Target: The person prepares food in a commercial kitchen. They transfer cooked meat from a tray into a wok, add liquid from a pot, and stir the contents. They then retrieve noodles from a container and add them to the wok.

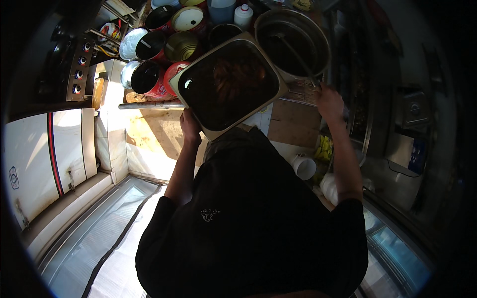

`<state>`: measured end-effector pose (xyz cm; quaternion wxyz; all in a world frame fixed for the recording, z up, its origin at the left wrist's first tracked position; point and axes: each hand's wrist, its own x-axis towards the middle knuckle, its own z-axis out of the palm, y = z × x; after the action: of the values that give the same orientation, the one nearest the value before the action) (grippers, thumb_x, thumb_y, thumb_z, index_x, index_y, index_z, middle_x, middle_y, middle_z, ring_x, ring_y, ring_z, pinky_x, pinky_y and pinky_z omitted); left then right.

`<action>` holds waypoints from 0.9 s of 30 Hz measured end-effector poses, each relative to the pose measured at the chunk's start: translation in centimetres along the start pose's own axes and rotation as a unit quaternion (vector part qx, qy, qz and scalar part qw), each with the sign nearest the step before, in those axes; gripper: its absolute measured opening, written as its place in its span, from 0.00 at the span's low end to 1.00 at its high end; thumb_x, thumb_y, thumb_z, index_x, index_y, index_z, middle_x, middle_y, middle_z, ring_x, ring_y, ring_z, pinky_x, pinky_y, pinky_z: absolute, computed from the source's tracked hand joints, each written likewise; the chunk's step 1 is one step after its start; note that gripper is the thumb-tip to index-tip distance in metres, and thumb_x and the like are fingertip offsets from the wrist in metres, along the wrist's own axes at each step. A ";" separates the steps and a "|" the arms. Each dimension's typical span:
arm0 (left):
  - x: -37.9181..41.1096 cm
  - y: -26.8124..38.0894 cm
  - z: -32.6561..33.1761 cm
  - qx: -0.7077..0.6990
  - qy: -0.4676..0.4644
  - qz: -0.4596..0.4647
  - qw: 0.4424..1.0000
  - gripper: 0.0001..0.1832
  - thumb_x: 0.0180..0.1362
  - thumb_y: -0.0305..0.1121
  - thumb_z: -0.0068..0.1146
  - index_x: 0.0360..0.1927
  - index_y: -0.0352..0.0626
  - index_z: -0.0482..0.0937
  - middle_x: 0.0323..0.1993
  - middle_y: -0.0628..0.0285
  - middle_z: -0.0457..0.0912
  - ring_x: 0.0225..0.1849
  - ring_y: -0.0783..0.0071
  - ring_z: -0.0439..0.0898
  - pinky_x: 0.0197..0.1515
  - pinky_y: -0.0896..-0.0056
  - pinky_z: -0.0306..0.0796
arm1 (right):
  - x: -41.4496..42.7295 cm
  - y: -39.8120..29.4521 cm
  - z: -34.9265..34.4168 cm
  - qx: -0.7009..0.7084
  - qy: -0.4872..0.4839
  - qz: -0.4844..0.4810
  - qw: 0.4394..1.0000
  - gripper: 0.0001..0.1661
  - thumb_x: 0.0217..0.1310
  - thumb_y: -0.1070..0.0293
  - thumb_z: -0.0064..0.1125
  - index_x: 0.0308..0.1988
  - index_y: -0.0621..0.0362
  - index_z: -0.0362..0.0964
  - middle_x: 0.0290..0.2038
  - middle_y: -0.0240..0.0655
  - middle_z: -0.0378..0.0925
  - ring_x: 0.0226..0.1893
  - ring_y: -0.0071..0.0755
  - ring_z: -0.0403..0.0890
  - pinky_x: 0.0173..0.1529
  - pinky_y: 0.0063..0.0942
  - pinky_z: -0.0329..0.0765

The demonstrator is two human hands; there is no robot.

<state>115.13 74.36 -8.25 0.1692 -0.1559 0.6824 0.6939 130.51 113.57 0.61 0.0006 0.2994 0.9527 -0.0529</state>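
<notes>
My left hand (191, 126) grips the near left edge of a rectangular metal pan (282, 88), which is held up in front of my body. Dark liquid fills the pan, with reddish-brown pieces of food (238, 76) in it that are too dim to name. To the right, my right hand (330, 102) is closed around the handle of a long ladle or spoon (298, 56). Its far end reaches into a large round metal pot (326, 41) with a dark inside. Shadow hides the tool's head and the pot's contents.
Several red tins (158, 82) crowd beyond the pan, beside a white bottle (243, 16). A stove front with knobs (79, 74) stands at the left, above a white cabinet (33, 156). A white bucket (304, 167) lies low right, near a metal counter (367, 126).
</notes>
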 end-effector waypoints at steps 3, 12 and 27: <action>0.3 -0.4 -0.1 0.008 0.016 -0.014 1.000 0.19 0.66 0.46 0.41 0.28 0.43 0.74 0.22 0.70 0.67 0.27 0.77 0.65 0.31 0.72 0.61 | 0.9 0.3 0.5 0.012 -0.037 0.008 0.999 0.18 0.58 0.62 0.55 0.47 0.57 0.74 0.38 0.50 0.80 0.38 0.57 0.81 0.43 0.50 0.78; -0.2 0.5 0.4 -0.035 0.011 -0.048 0.998 0.18 0.66 0.45 0.41 0.28 0.45 0.72 0.22 0.71 0.66 0.26 0.80 0.64 0.30 0.73 0.59 | 0.9 1.7 0.2 0.364 -0.104 0.083 0.922 0.14 0.64 0.61 0.50 0.36 0.61 0.73 0.26 0.43 0.76 0.30 0.40 0.80 0.34 0.37 0.76; 0.6 -0.7 -0.5 -0.040 -0.003 -0.084 0.996 0.17 0.66 0.44 0.41 0.28 0.45 0.72 0.21 0.71 0.66 0.25 0.79 0.64 0.29 0.74 0.59 | -5.8 1.9 -11.2 0.576 -0.112 0.199 0.785 0.07 0.64 0.67 0.51 0.35 0.58 0.68 0.16 0.28 0.64 0.13 0.18 0.61 0.17 0.20 0.57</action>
<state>114.85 73.86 -9.15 0.2221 -0.2170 0.6385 0.7042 136.71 112.99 11.79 -0.0547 0.4191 0.6577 -0.6235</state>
